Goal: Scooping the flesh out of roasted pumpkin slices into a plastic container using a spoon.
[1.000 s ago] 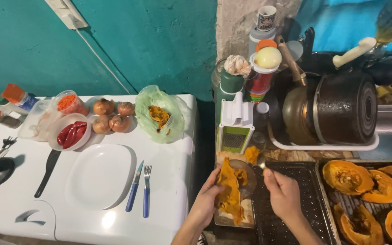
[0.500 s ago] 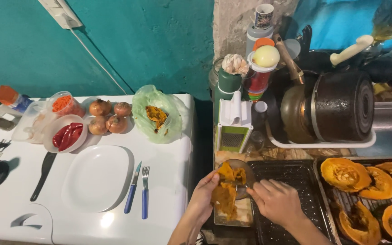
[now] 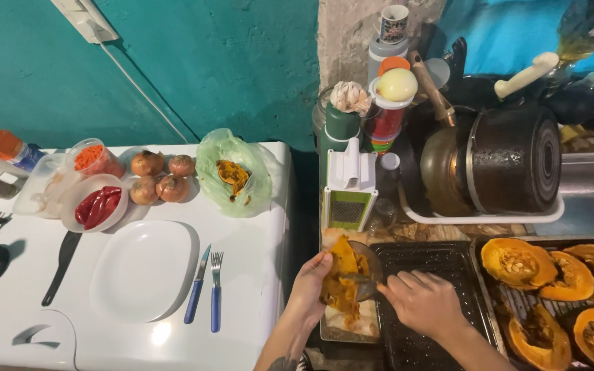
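My left hand [image 3: 309, 288] grips a piece of cooked squash [image 3: 342, 278] by its edge, holding it over a board [image 3: 348, 323] just below my hands. My right hand [image 3: 424, 302] is closed around a utensil [image 3: 355, 277] whose tip presses into the flesh. An empty black tray [image 3: 434, 264] sits under my right hand; more squash halves [image 3: 551, 264] lie further right.

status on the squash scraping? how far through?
Done: scraped orange skins sit in the green bag. In hand: the left hand holds a squash piece over a small tray; the right hand works a utensil into it. Left: several roasted squash halves wait on the tray at right.
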